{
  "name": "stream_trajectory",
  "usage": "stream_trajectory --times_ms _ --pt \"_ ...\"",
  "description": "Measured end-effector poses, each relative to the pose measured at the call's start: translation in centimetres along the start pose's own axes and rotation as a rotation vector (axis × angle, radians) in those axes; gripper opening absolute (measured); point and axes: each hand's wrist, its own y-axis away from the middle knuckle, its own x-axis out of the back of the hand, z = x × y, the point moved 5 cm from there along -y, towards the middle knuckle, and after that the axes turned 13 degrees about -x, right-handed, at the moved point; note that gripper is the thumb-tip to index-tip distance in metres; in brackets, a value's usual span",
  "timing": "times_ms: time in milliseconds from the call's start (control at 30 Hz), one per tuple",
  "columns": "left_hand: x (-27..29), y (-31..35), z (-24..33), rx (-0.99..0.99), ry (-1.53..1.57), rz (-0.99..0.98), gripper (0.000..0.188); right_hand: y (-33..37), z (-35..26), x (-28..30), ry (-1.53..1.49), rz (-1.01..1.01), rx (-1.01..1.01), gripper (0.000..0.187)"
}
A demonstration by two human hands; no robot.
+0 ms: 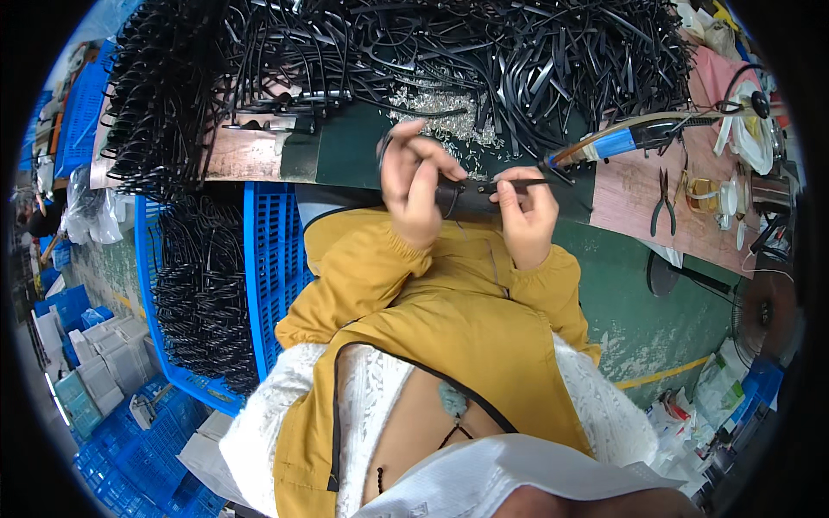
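Observation:
At the near edge of the dark green work mat, my left hand (413, 186) is closed, thumb against fingers, on a thin black strap (452, 200) whose end hangs below the fingers. My right hand (528, 216) pinches a flat black strap end (522, 183) between thumb and fingertips, pointing toward the left hand. A small gap shows between the two ends. Just beyond the hands lies a scatter of small shiny metal pieces (445, 114). To the right of my right hand rests a long tool with a blue-wrapped grip (614, 143).
Heaps of black straps (553, 60) cover the back of the table. Bundled black straps fill a blue crate (261, 259) on my left. Black-handled pliers (663, 207) lie on the right side. A small fan (764, 319) stands at the far right; blue baskets (142, 457) sit lower left.

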Motion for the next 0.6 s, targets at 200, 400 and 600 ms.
stream_trajectory --times_ms 200,400,600 --pt "3.5 6.7 0.7 0.017 -0.150 -0.174 0.052 -0.7 0.4 -2.2 0.008 -0.112 -0.154 0.010" --pt "4.6 8.8 -0.2 0.006 -0.140 -0.196 0.057 -1.2 1.1 -2.7 -0.133 -0.153 -0.250 0.010" --pt "4.4 8.3 0.1 -0.038 -0.262 -0.180 0.048 -1.0 0.5 -2.9 -0.091 -0.123 -0.250 0.011"
